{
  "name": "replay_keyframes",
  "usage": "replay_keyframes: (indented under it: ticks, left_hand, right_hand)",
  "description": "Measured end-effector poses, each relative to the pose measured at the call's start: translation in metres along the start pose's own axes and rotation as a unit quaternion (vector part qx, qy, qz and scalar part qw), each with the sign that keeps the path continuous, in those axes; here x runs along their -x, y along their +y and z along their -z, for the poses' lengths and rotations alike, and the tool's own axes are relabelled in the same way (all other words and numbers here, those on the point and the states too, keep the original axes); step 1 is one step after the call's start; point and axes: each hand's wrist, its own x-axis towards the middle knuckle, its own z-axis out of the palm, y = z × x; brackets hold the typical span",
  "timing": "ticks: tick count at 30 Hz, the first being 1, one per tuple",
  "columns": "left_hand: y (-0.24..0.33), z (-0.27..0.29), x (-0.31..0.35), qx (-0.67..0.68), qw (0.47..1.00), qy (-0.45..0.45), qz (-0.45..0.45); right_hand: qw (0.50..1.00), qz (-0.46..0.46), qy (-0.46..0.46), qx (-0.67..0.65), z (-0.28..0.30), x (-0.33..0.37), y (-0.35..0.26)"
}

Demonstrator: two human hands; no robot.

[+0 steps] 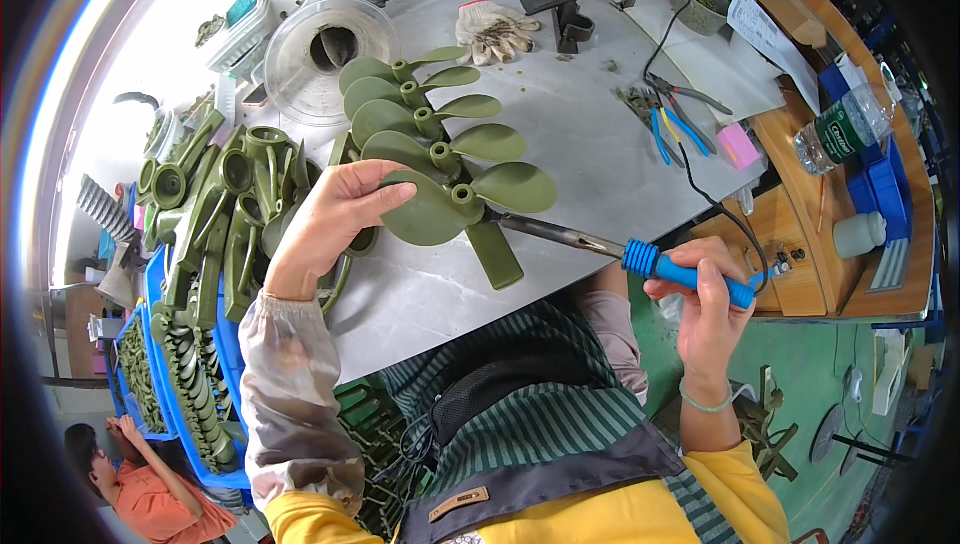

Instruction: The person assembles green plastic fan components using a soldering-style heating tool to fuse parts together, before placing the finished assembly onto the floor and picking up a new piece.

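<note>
My left hand (325,219) pinches the left blade of the nearest olive-green two-bladed propeller (430,216) between thumb and fingers. Several matching propellers (490,143) stand in a row behind it, and a flat green bar (494,256) sticks out below its hub. In my right hand (708,294) is the blue handle of a soldering iron (565,235). Its metal shaft points left, and the tip reaches the lower right side of the nearest hub. Whether the tip touches the part or stops just short, I cannot tell.
Green molded parts (220,199) are heaped left on the grey table (600,134), above blue bins (230,344). Behind lie a clear round cover (300,39), a stained glove (497,32), and pliers (670,134). The iron's black cord (715,199) crosses right, near a plastic bottle (845,131).
</note>
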Motion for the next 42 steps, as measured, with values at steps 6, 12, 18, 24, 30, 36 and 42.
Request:
replay_keyframes:
  ticks: [6, 12, 18, 24, 30, 36, 42]
  left_hand:
    - [0.0, 0.0, 0.0, -0.005, 1.0, -0.006, -0.009]
    - [-0.003, 0.0, -0.002, 0.008, 1.0, -0.006, -0.009]
    - [-0.003, 0.001, -0.002, 0.002, 1.0, -0.004, -0.009]
    - [-0.004, 0.001, -0.003, -0.003, 1.0, -0.002, -0.011]
    - [-0.005, 0.002, -0.002, -0.006, 1.0, -0.001, -0.007]
    - [-0.004, 0.002, -0.002, -0.011, 1.0, 0.001, -0.013]
    - [-0.003, 0.0, -0.002, -0.017, 1.0, -0.001, -0.007]
  right_hand:
    - [1.0, -0.002, 0.002, -0.001, -0.003, -0.001, 0.003]
    - [1.0, -0.006, -0.003, 0.001, -0.002, 0.001, 0.007]
    - [1.0, -0.007, -0.003, -0.008, 0.0, 0.002, 0.009]
    - [1.0, -0.001, 0.001, -0.005, 0.001, 0.002, 0.012]
    - [1.0, 0.002, -0.01, 0.001, 0.001, 0.004, 0.014]
    - [1.0, 0.004, 0.001, -0.005, 0.0, 0.005, 0.016]
    - [1.0, 0.0, 0.005, -0.011, -0.001, 0.005, 0.018]
